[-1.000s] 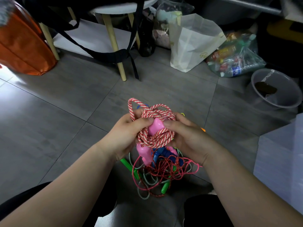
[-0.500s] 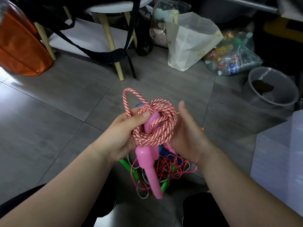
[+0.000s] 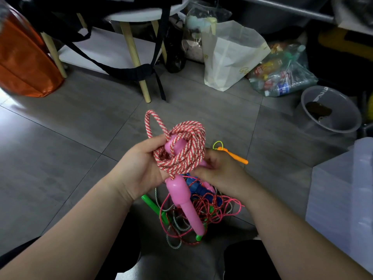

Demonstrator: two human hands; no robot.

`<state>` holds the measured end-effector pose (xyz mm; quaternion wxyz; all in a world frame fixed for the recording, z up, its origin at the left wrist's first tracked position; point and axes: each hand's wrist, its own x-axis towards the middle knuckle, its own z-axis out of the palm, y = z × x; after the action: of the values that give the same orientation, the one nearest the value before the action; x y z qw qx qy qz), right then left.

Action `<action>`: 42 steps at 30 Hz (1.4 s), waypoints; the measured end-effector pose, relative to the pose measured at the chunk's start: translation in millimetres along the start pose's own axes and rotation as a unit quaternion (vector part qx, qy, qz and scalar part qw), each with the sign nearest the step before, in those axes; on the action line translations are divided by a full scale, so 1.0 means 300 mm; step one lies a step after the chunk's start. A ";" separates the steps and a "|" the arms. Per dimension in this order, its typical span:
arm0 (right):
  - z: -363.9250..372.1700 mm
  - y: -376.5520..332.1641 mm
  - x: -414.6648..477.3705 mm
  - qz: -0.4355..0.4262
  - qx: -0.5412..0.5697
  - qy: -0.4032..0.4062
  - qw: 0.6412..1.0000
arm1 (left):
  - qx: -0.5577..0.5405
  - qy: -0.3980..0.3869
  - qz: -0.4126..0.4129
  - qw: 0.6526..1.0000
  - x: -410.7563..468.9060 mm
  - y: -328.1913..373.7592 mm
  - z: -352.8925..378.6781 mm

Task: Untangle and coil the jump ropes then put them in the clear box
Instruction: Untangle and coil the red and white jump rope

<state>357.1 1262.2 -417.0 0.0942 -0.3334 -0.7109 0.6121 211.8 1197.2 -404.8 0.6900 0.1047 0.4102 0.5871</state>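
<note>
Head view is showing both hands holding a red-and-white rope point(image 3: 181, 156) above the middle of the floor point(image 3: 70, 138). The left hand point(image 3: 141, 168) is gripping the coiled rope from the left, its thumb lying across the top of the coil, and one loose loop is sticking up past it. The right hand point(image 3: 220, 170) is curling its fingers onto the coil's lower right side, so the hands are sitting close together with the coil between them. A pink handle point(image 3: 184, 205) is hanging down from the coil (a second handle point(image 3: 174, 145), also pink, is poking through the coil's centre). Beneath, a tangle point(image 3: 203, 215) of thin ropes is lying on the floor, with a green handle point(image 3: 151, 205) and an orange handle point(image 3: 236, 157) sticking out. The box point(image 3: 343, 188) is standing at the floor's right edge, well apart from the hands.
</note>
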 end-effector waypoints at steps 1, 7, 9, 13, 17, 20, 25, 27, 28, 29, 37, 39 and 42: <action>-0.001 0.000 -0.004 -0.019 -0.046 0.030 0.998 | 0.025 0.011 0.003 1.000 0.002 -0.003 -0.003; -0.023 0.014 -0.018 -0.055 -0.182 0.107 0.976 | 0.104 0.102 0.070 0.987 -0.003 -0.007 0.000; -0.023 0.022 -0.017 -0.070 -0.218 0.109 0.967 | 0.109 0.107 0.084 0.985 0.002 -0.010 -0.015; -0.041 0.047 -0.005 -0.093 -0.230 0.120 0.961 | 0.090 0.088 0.092 0.988 0.004 -0.010 -0.014; -0.036 0.066 -0.002 -0.083 -0.174 0.107 0.975 | 0.131 0.109 0.096 0.981 0.012 -0.016 -0.011; -0.022 0.059 0.000 -0.093 -0.171 0.101 0.976 | 0.132 0.105 0.076 0.983 0.013 -0.028 -0.006; -0.023 0.053 0.007 -0.082 -0.170 0.106 0.976 | 0.123 0.083 0.055 0.987 0.007 -0.043 0.001; -0.029 0.056 0.007 -0.084 -0.190 0.111 0.972 | 0.123 0.077 0.063 0.987 0.005 -0.037 -0.003; -0.031 0.061 0.007 -0.083 -0.197 0.118 0.970 | 0.126 0.074 0.064 0.987 0.004 -0.032 -0.004; -0.033 0.064 0.008 -0.083 -0.199 0.123 0.969 | 0.134 0.070 0.069 0.986 0.005 -0.032 -0.008; -0.034 0.062 0.009 -0.033 -0.206 0.130 0.969 | 0.132 0.037 0.092 0.986 0.005 -0.031 -0.021; -0.040 0.069 0.009 -0.022 -0.226 0.130 0.965 | 0.095 0.028 0.097 0.990 0.002 -0.022 -0.018; -0.064 0.086 0.010 0.041 -0.265 0.156 0.951 | 0.010 0.013 0.129 0.991 0.002 0.018 -0.032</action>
<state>374.5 1280.1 -437.5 0.0863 -0.4666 -0.8098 0.3452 201.1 1196.0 -407.9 0.6016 0.1560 0.4082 0.6687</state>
